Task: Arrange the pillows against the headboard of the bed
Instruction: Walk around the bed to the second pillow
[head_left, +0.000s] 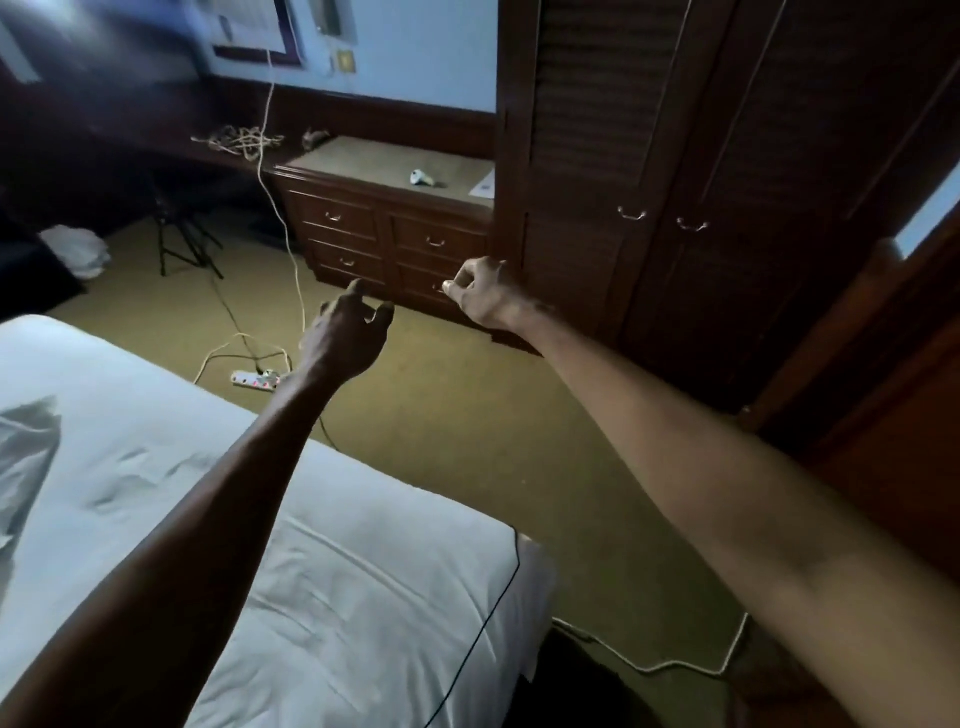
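The bed (156, 467) with a white sheet fills the lower left. A crumpled white fold, maybe a pillow edge (26, 457), lies at the far left of it. Both my arms stretch out over the carpet beyond the bed. My left hand (345, 332) hangs in the air with fingers curled apart and nothing in it. My right hand (480, 293) is loosely curled in front of the wooden drawers, holding nothing that I can see. No headboard is in view.
A dark wooden chest of drawers (384, 239) and louvred wardrobe doors (675, 182) stand ahead. A power strip (254, 378) with cables lies on the green carpet. A tripod (182, 234) stands at the left. A black cord (483, 623) runs over the bed corner.
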